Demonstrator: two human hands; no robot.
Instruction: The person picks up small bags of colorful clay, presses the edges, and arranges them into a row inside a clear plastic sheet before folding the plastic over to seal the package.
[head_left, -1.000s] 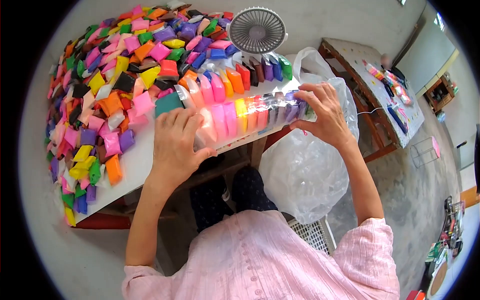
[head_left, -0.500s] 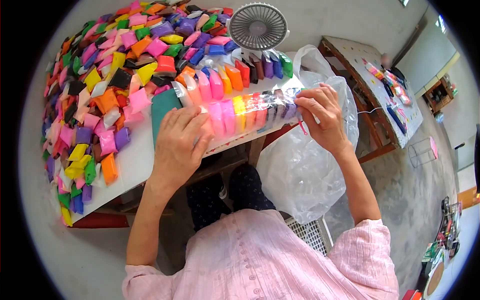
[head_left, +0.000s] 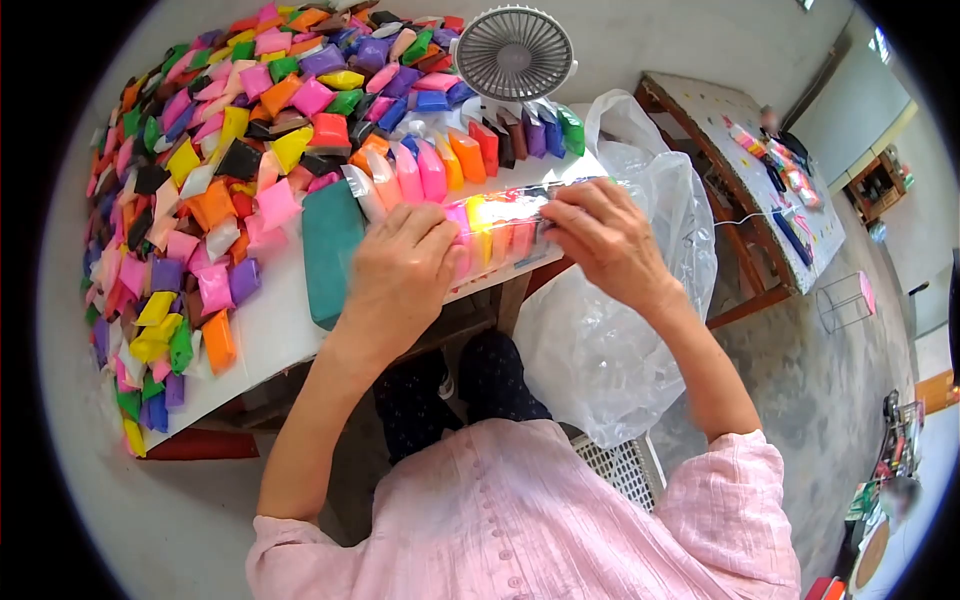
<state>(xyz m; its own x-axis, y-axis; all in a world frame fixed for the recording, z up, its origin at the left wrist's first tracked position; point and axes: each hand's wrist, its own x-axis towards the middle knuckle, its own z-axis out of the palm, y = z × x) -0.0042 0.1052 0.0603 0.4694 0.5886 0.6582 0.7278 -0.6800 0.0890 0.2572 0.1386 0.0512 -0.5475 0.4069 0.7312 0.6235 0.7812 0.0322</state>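
Observation:
A clear plastic bag (head_left: 490, 235) holding a row of coloured packets lies along the table's front edge; pink, yellow, orange and red show between my hands, and glare whitens its top. My left hand (head_left: 405, 262) is closed over its left end, fingers bent on the plastic. Over the right part, my right hand (head_left: 605, 235) pinches the bag with its fingers together, hiding the packets below. Just left of my left hand is a dark green block (head_left: 333, 255). Behind the bag stands a second row of packets (head_left: 465, 155), from white and pink to purple and green.
A large heap of coloured packets (head_left: 215, 200) covers the left and back of the white table (head_left: 275, 340). A small grey fan (head_left: 515, 55) stands behind the row. A big clear plastic sack (head_left: 610, 340) hangs at the right end. Another table (head_left: 750, 150) stands farther right.
My right hand has moved left along the bag, and my left hand has shifted right, so they are closer together. More of the green block shows.

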